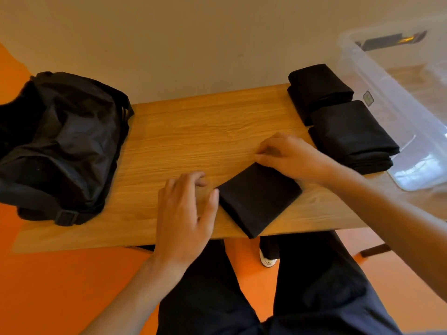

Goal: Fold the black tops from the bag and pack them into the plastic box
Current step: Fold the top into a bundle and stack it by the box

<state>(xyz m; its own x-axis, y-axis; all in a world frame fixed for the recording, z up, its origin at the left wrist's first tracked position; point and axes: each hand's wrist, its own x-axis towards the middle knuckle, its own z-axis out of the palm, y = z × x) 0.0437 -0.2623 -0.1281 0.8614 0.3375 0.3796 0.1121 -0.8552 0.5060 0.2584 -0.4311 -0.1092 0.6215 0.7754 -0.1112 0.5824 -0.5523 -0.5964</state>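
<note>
A small folded black top [257, 198] lies near the front edge of the wooden table [193, 131]. My left hand [186, 211] hovers just left of it, fingers spread, thumb close to its left edge. The fingers of my right hand [287, 157] rest on the top's far corner. Two stacks of folded black tops [319, 89] [353, 136] sit at the table's right side, beside the clear plastic box [396, 112]. The black bag [63, 146] lies slumped at the table's left end.
The plastic box looks empty apart from a dark strip seen through its far wall. A pale wall stands behind the table. Below the table edge are my dark trousers, a white shoe [267, 261] and the orange floor [48, 286].
</note>
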